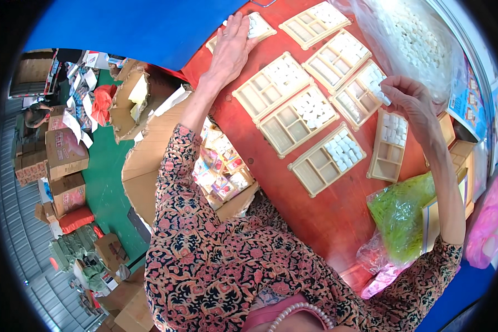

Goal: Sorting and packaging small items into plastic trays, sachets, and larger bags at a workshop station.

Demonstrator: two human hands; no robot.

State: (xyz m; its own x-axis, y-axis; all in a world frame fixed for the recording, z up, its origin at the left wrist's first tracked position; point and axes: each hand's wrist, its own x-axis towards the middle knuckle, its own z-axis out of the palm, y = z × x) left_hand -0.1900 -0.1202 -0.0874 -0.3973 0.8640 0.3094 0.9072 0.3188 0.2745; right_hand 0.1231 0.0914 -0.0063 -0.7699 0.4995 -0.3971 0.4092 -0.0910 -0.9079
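My left hand (230, 52) lies flat, fingers stretched, over a small cream tray (258, 26) at the far edge of the red table. The hand covers part of that tray. On the right, my right hand (414, 102) is closed in a pinch on a small white block (384, 98), beside a compartment tray (355, 101) with white blocks in its far part. More cream trays (287, 131) stand around it, each with one larger section of white blocks and several smaller sections. A narrower tray (385, 160) lies just below the right hand.
A clear bag of white pieces (409, 41) lies at the far right. Near the right forearm are a bag of green strips (401, 207) and stacked cream trays (462, 152). Left of the red table (310, 221) stands an open carton (149, 160) beside colourful packets (224, 166).
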